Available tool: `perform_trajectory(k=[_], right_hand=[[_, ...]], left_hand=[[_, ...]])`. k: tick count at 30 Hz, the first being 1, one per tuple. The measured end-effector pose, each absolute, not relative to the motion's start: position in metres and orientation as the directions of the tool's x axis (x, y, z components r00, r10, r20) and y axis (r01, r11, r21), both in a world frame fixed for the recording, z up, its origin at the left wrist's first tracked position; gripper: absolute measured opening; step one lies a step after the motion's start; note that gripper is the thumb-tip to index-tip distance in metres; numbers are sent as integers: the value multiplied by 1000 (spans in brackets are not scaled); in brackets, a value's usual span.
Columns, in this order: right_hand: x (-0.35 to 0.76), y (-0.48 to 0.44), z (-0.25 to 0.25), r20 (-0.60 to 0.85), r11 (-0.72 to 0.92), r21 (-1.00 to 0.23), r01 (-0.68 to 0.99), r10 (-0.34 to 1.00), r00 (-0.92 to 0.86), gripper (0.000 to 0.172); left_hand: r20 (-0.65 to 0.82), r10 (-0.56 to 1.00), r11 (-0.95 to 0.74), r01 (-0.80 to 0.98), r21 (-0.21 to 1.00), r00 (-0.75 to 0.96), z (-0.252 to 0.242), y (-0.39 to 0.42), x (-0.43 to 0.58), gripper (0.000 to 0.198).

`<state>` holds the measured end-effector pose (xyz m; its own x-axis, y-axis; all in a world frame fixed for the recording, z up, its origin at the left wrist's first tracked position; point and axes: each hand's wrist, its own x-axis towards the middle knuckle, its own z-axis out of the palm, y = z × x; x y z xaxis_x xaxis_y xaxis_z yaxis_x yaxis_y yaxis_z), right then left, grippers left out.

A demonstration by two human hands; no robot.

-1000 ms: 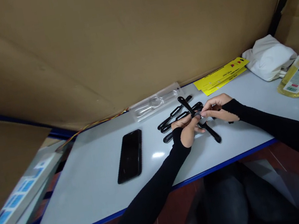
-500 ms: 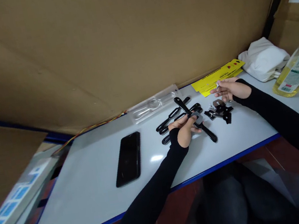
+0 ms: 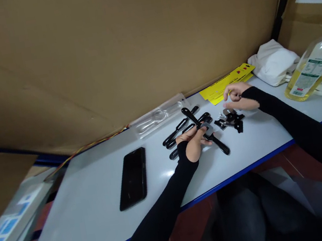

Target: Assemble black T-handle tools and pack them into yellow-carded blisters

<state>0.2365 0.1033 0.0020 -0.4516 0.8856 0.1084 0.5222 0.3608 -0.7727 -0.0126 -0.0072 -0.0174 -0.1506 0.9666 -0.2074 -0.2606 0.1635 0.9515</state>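
My left hand (image 3: 192,145) is closed around the middle of a black spokeshave (image 3: 221,146), whose two handles stick out on either side. My thumb presses a silver metal plate (image 3: 208,129) against its centre. Under and behind that hand lie several more black spokeshave bodies (image 3: 177,129). To the right, my right hand (image 3: 239,98) hovers over a pile of small black and silver parts (image 3: 232,120). Its fingers are curled with the thumb below them, and whatever they hold is hidden.
A black phone (image 3: 132,178) lies left on the white table (image 3: 83,191). Clear plastic packaging (image 3: 159,117) and yellow cards (image 3: 225,84) lie along the cardboard wall. At right are a white cloth bundle (image 3: 273,62) and a bottle of yellow liquid (image 3: 310,71).
My right hand has turned over and its fingers have curled; the small silver piece seen at its fingertips is out of sight. The left hand keeps its hold. The whole view has shifted slightly.
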Motion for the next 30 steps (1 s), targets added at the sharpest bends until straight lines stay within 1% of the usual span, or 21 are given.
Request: perform_trajectory(k=[4, 7, 9, 11, 13, 15, 17, 19, 21, 24, 28, 30], right_hand=[[242, 105, -15, 25, 485, -641, 595, 788, -616, 21], [245, 107, -19, -2, 485, -639, 597, 775, -632, 22], [244, 106, -15, -11, 440, -695, 569, 784, -620, 25], [239, 100, -6, -9, 367, -786, 498, 798, -602, 31], [228, 89, 4, -5, 267, -885, 382, 814, -581, 40], [213, 76, 11, -16, 147, -958, 247, 832, -554, 46], [195, 64, 11, -30, 41, -991, 124, 852, -523, 50], [178, 54, 5, -43, -18, -998, 57, 880, -474, 52], [165, 48, -4, -25, 1, -998, 65, 920, -391, 52], [158, 44, -15, 11, 51, -990, 133, 957, -289, 46], [159, 43, -18, 24, 64, -982, 177, 975, -222, 44], [161, 43, -16, 37, 86, -974, 208, 973, -227, 42]], left_hand=[[-215, 965, 172, -260, 950, -148, -21, -6, -14, 40], [-230, 963, 187, -267, 945, -143, -23, -5, -15, 41], [-242, 960, 196, -283, 939, -139, -23, -5, -14, 40], [-250, 958, 198, -308, 931, -141, -22, -6, -13, 40], [-260, 956, 204, -326, 923, -138, -21, -7, -12, 39], [-267, 954, 210, -338, 918, -133, -20, -8, -12, 37], [-268, 956, 214, -340, 916, -120, -21, -9, -12, 37], [-270, 956, 217, -344, 914, -115, -22, -9, -12, 38], [-274, 954, 218, -352, 910, -117, -24, -11, -11, 39], [-277, 955, 220, -375, 901, -106, -25, -13, -9, 38], [-282, 958, 238, -394, 888, -56, -26, -14, -7, 44], [-285, 957, 240, -390, 889, -60, -27, -14, -7, 48]])
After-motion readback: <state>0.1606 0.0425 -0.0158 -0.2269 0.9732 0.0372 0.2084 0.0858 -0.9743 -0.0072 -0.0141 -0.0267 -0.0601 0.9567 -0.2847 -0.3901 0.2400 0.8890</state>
